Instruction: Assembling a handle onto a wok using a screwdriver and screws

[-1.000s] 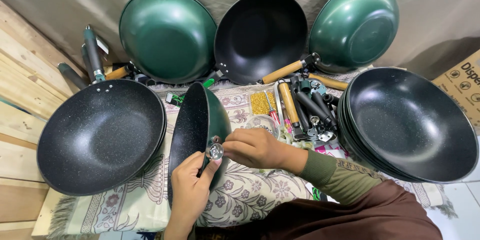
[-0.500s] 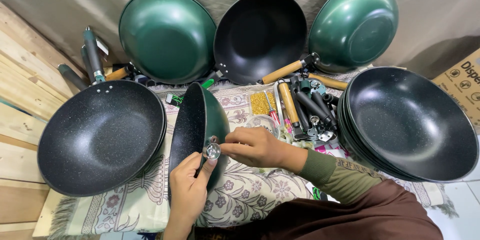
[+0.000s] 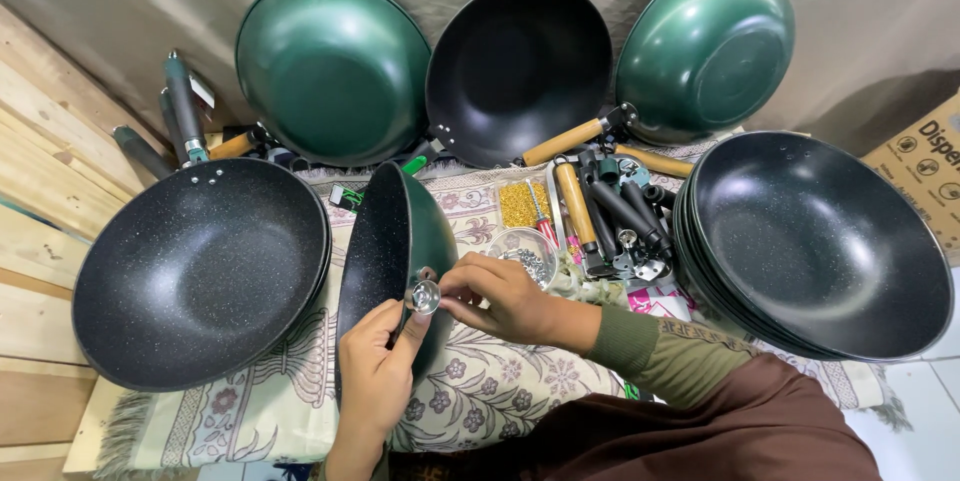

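Note:
A green wok with a dark speckled inside [image 3: 385,251] stands on its edge on the patterned cloth in front of me. My left hand [image 3: 375,376] grips its near rim from below. A round silver metal fitting [image 3: 425,295] sits against the rim. My right hand [image 3: 500,296] pinches this fitting with thumb and fingers from the right. Just behind my right hand is a small clear bowl of screws [image 3: 527,256].
A stack of dark woks [image 3: 195,271] lies at the left and another stack [image 3: 820,241] at the right. Three woks lean on the back curtain: green [image 3: 330,66], black [image 3: 515,71], green [image 3: 705,46]. Loose wooden and black handles [image 3: 600,206] lie centre-right. A cardboard box [image 3: 925,166] is far right.
My right hand's fingers have shifted slightly on the silver fitting, which now faces the camera more. The wok and my left hand stay in place.

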